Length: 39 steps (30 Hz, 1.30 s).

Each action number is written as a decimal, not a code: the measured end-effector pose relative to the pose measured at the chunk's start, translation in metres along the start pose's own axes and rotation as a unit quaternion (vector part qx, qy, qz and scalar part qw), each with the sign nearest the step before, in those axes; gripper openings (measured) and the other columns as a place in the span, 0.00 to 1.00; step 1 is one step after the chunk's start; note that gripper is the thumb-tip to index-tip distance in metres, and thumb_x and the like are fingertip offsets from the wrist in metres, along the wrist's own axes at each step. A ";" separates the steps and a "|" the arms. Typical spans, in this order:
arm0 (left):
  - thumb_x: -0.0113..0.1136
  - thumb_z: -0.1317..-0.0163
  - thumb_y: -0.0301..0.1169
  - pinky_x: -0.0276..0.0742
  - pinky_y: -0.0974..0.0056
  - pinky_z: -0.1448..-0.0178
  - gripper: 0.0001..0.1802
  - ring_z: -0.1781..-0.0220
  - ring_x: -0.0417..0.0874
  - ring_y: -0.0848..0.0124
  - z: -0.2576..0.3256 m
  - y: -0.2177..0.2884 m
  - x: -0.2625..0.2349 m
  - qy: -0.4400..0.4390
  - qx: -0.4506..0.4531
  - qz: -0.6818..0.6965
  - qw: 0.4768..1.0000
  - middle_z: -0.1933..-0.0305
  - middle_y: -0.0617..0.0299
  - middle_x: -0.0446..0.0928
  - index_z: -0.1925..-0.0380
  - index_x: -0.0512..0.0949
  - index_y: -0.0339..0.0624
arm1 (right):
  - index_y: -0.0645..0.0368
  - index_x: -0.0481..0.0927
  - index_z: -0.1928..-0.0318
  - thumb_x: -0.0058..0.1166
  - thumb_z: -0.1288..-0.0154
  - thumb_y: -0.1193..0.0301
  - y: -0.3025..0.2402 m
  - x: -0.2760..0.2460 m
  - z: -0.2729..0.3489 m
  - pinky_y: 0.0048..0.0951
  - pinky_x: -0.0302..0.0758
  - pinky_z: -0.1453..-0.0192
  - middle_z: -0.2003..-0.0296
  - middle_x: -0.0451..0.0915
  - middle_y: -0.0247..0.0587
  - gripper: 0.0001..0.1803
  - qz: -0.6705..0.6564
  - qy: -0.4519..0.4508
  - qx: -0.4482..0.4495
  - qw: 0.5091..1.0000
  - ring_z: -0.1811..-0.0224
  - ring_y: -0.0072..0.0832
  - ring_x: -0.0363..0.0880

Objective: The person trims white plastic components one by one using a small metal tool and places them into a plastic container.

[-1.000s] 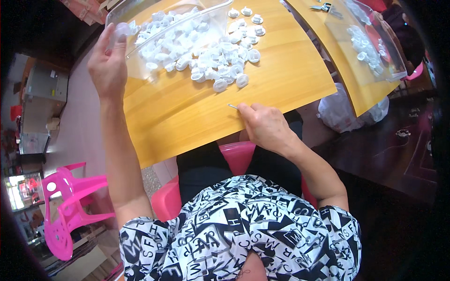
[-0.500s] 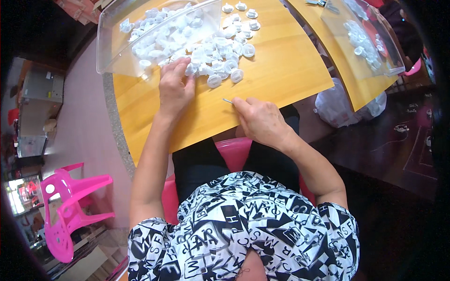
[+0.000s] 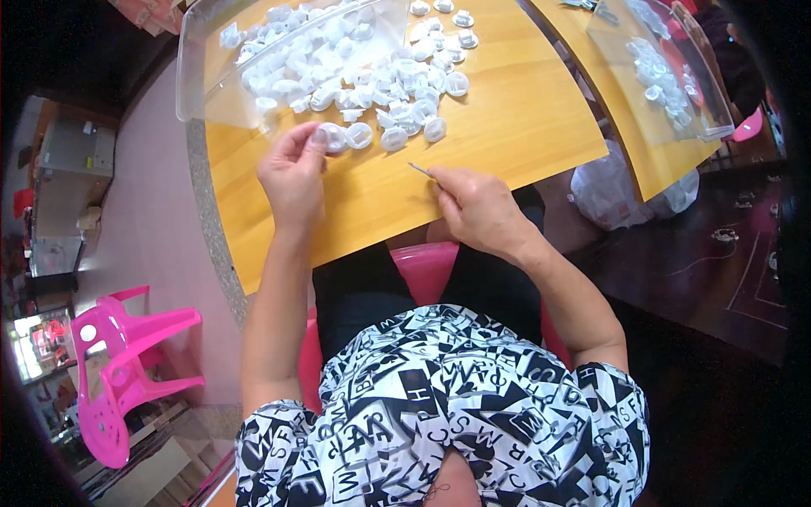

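Observation:
Between thumb and fingers, my left hand (image 3: 293,173) pinches a round white plastic part (image 3: 332,138) just above the near side of the pile. My right hand (image 3: 486,211) is closed on a thin metal tool (image 3: 421,171) whose narrow tip points left, over the yellow table; most of it is hidden in the fist. In front of both hands lies a heap of loose white plastic parts (image 3: 405,101), several of them round discs with a raised block. The heap spreads out from a clear plastic bin (image 3: 211,93) lying at the far left, with many more parts in it.
The yellow wooden table (image 3: 524,110) ends close to my lap. On a second yellow table (image 3: 676,165) at the right stands another clear bin (image 3: 718,133) of white parts. White plastic bags (image 3: 604,198) hang below it. A pink chair (image 3: 127,363) stands at the left.
My left hand has drawn back from the pile toward me, now holding a round white part. The right hand with the metal tool has barely shifted.

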State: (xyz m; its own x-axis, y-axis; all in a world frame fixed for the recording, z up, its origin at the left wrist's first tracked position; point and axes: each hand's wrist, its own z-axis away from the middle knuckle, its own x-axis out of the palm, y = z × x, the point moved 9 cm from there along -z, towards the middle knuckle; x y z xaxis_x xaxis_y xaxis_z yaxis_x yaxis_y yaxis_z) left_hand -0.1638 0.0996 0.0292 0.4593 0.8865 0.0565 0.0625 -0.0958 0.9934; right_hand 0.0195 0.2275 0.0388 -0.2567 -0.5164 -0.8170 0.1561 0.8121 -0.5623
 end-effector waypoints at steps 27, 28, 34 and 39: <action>0.60 0.37 0.23 0.75 0.64 0.43 0.21 0.50 0.79 0.71 0.092 -0.010 0.056 -0.201 -0.108 0.248 0.941 0.51 0.57 0.78 0.43 0.71 0.33 | 0.60 0.77 0.67 0.53 0.34 0.72 -0.009 0.035 0.011 0.15 0.69 0.73 0.76 0.77 0.30 0.05 -0.614 -0.038 0.232 0.753 0.76 0.13 0.73; 0.60 0.37 0.23 0.75 0.64 0.43 0.21 0.50 0.79 0.71 0.091 -0.012 0.055 -0.200 -0.109 0.249 0.941 0.51 0.57 0.78 0.43 0.71 0.33 | 0.60 0.77 0.67 0.53 0.34 0.72 -0.009 0.036 0.011 0.15 0.69 0.73 0.76 0.77 0.30 0.05 -0.614 -0.039 0.233 0.753 0.76 0.13 0.73; 0.54 0.33 0.26 0.76 0.67 0.50 0.17 0.53 0.80 0.71 0.081 -0.030 0.041 -0.179 -0.162 0.273 0.931 0.53 0.56 0.80 0.45 0.74 0.32 | 0.67 0.79 0.56 0.51 0.34 0.74 -0.014 0.032 0.005 0.22 0.71 0.70 0.75 0.80 0.37 0.10 -0.475 -0.061 0.159 0.863 0.74 0.21 0.77; 0.53 0.32 0.25 0.76 0.68 0.52 0.17 0.55 0.80 0.69 0.071 -0.044 0.034 -0.192 -0.172 0.309 0.916 0.52 0.54 0.79 0.45 0.73 0.31 | 0.66 0.76 0.48 0.48 0.37 0.79 -0.018 0.019 0.003 0.29 0.75 0.63 0.70 0.79 0.52 0.16 -0.303 -0.023 0.053 0.951 0.70 0.35 0.79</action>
State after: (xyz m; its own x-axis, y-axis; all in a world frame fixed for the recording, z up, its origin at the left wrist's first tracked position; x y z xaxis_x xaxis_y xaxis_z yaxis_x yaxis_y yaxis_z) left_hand -0.0875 0.1021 -0.0199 0.5943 0.4808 0.6447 -0.5669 -0.3181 0.7599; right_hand 0.0146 0.2025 0.0324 -0.2879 -0.8947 -0.3415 0.0891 0.3300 -0.9398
